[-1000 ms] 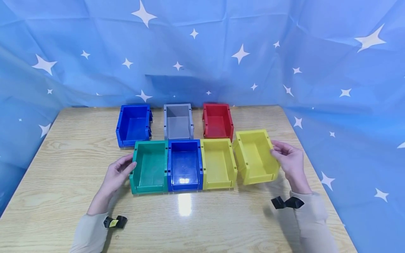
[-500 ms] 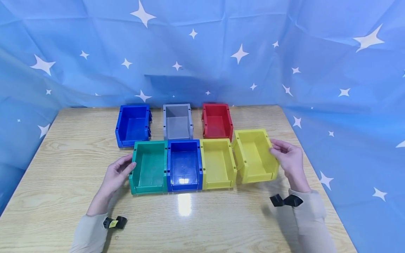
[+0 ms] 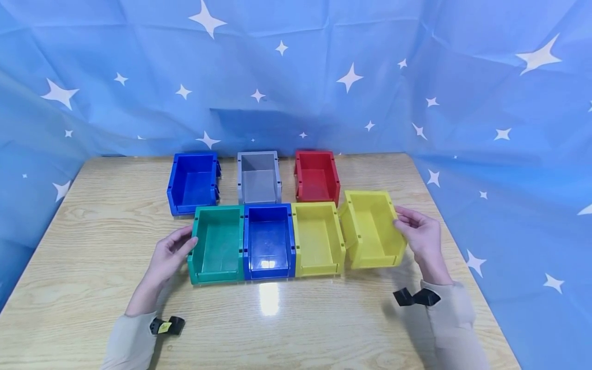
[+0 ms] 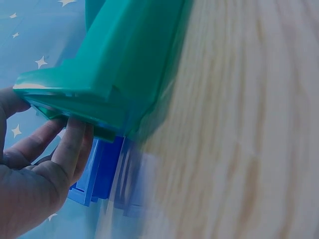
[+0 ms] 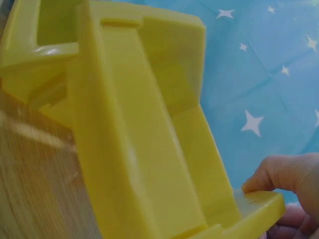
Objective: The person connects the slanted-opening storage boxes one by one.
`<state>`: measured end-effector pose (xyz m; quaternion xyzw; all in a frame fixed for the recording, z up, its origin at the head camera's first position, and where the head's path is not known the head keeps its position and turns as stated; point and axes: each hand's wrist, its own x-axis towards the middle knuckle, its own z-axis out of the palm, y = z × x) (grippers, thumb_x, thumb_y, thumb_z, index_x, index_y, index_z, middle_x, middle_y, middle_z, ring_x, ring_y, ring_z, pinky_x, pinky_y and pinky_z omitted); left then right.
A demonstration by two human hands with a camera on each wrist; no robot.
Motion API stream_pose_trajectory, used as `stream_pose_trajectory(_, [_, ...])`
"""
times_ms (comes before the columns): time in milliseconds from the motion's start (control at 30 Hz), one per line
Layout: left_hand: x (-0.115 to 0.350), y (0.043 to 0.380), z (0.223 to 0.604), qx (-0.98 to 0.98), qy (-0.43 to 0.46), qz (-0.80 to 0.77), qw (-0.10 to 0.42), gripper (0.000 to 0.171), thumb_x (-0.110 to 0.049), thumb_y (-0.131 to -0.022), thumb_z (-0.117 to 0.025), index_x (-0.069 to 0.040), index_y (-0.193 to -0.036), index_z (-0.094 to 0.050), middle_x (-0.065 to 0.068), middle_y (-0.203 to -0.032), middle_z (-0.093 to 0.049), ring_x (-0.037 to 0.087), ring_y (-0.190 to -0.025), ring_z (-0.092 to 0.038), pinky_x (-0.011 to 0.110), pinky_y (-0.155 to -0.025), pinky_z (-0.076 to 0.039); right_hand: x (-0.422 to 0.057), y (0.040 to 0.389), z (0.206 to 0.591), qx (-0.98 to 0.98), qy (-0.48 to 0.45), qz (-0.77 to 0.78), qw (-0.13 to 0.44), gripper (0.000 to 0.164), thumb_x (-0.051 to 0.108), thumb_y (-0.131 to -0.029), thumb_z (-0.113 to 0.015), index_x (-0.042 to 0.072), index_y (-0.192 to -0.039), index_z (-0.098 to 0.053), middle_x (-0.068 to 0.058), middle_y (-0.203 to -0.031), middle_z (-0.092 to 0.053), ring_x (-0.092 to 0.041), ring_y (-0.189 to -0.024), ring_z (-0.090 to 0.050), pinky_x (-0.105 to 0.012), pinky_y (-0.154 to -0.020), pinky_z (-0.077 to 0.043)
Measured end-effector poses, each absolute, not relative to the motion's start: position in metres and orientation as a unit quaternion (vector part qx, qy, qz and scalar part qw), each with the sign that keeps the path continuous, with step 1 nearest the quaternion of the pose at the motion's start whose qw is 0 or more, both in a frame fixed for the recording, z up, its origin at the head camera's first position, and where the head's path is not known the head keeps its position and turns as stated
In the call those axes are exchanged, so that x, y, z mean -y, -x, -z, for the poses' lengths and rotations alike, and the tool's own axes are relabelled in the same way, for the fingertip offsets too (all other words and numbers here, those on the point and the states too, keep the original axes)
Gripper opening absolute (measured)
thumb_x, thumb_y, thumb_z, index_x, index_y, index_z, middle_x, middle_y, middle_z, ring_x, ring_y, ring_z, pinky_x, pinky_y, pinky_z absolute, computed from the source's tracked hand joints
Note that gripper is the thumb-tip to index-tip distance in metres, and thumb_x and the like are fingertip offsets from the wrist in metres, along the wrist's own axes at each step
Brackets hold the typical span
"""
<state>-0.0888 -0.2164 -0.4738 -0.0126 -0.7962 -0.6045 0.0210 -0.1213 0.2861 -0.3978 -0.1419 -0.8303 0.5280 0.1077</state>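
A green storage bin [image 3: 221,241], a blue one [image 3: 269,239] and a yellow one [image 3: 318,239] stand side by side in the front row. My left hand [image 3: 172,254] pinches the green bin's left wall, thumb over the rim and fingers along the outside, as the left wrist view also shows. To the row's right, a second yellow storage bin [image 3: 373,226] is raised and tilted, its left side close to the first yellow bin. My right hand [image 3: 422,234] grips its right wall; in the right wrist view the thumb [image 5: 266,174] lies on the wall's edge.
Behind the row stand another blue bin [image 3: 194,180], a grey bin [image 3: 259,185] and a red bin [image 3: 317,177]. The wooden table [image 3: 296,329] ends at a blue star-patterned cloth [image 3: 296,67] at the back and right.
The raised yellow bin in my right hand shifts and tilts only slightly. My left hand keeps its hold on the green bin, and the other bins stay where they are.
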Motion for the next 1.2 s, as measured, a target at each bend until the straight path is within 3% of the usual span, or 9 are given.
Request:
stream_pose_trajectory(100, [0.216, 0.088, 0.473, 0.793, 0.011, 0.609, 0.021, 0.037, -0.008, -0.094, -0.055, 0.013, -0.124, -0.05, 0.025, -0.119, -0.054, -0.009, -0.096, -0.051, 0.008, -0.082, -0.043, -0.283, 0.12, 0.398, 0.832, 0.138, -0.521, 0.131, 0.033, -0.005, -0.081, -0.065, -0.01, -0.113, -0.063, 0.021, -0.07, -0.059, 0.005, -0.07, -0.056, -0.009, -0.063, -0.047])
stream_pose_trajectory(267, [0.217, 0.088, 0.474, 0.793, 0.011, 0.609, 0.021, 0.037, -0.008, -0.094, -0.055, 0.013, -0.124, -0.05, 0.005, -0.112, -0.058, -0.007, -0.096, -0.052, 0.009, -0.082, -0.044, -0.278, 0.119, 0.395, 0.841, 0.134, -0.5, 0.157, 0.029, -0.004, -0.08, -0.064, -0.007, -0.109, -0.066, 0.021, -0.069, -0.059, 0.004, -0.067, -0.055, -0.008, -0.06, -0.047])
stream_pose_trajectory(500, [0.216, 0.089, 0.475, 0.79, 0.014, 0.612, 0.021, 0.036, -0.006, -0.094, -0.055, 0.015, -0.124, -0.049, 0.028, -0.119, -0.053, -0.009, -0.095, -0.051, 0.008, -0.081, -0.044, -0.279, 0.123, 0.401, 0.844, 0.123, -0.494, 0.171, 0.026, -0.005, -0.079, -0.064, -0.006, -0.105, -0.068, 0.021, -0.067, -0.058, 0.004, -0.064, -0.055, -0.008, -0.06, -0.047])
stream_pose_trajectory(733, [0.216, 0.089, 0.473, 0.788, 0.008, 0.615, 0.02, 0.037, -0.007, -0.094, -0.055, 0.013, -0.125, -0.049, 0.026, -0.119, -0.053, -0.008, -0.095, -0.052, 0.009, -0.081, -0.044, -0.284, 0.124, 0.405, 0.849, 0.114, -0.494, 0.15, 0.027, -0.002, -0.081, -0.065, -0.006, -0.108, -0.067, 0.005, -0.077, -0.067, 0.003, -0.067, -0.054, -0.009, -0.059, -0.046])
stream_pose_trajectory(867, [0.217, 0.089, 0.474, 0.789, 0.009, 0.614, 0.018, 0.039, -0.01, -0.095, -0.055, 0.014, -0.125, -0.049, 0.015, -0.117, -0.056, -0.007, -0.096, -0.052, 0.009, -0.082, -0.044, -0.285, 0.123, 0.406, 0.847, 0.113, -0.498, 0.147, 0.027, 0.006, -0.087, -0.062, -0.006, -0.111, -0.065, 0.01, -0.082, -0.066, 0.004, -0.07, -0.055, -0.009, -0.06, -0.045])
stream_pose_trajectory(1000, [0.218, 0.089, 0.475, 0.791, 0.013, 0.611, 0.019, 0.039, -0.012, -0.095, -0.055, 0.013, -0.125, -0.049, -0.001, -0.112, -0.057, -0.005, -0.096, -0.053, 0.009, -0.082, -0.044, -0.279, 0.122, 0.406, 0.867, 0.032, -0.444, 0.222, 0.031, 0.005, -0.087, -0.063, -0.006, -0.115, -0.062, -0.009, -0.101, -0.067, -0.008, -0.086, -0.058, -0.008, -0.07, -0.043])
stream_pose_trajectory(1100, [0.217, 0.089, 0.475, 0.792, 0.013, 0.61, 0.019, 0.039, -0.012, -0.095, -0.056, 0.013, -0.124, -0.049, 0.009, -0.114, -0.058, -0.006, -0.096, -0.052, 0.009, -0.082, -0.044, -0.269, 0.124, 0.402, 0.88, -0.079, -0.384, 0.268, 0.041, 0.006, -0.084, -0.066, -0.007, -0.122, -0.057, -0.024, -0.121, -0.057, -0.03, -0.109, -0.053, -0.026, -0.095, -0.039])
stream_pose_trajectory(1200, [0.217, 0.089, 0.474, 0.792, 0.015, 0.61, 0.02, 0.038, -0.009, -0.095, -0.055, 0.014, -0.125, -0.049, 0.026, -0.119, -0.053, -0.008, -0.096, -0.051, 0.008, -0.082, -0.043, -0.254, 0.127, 0.397, 0.889, -0.172, -0.342, 0.249, 0.054, 0.022, -0.087, -0.064, -0.005, -0.131, -0.048, -0.025, -0.136, -0.044, -0.044, -0.124, -0.036, -0.052, -0.104, -0.026])
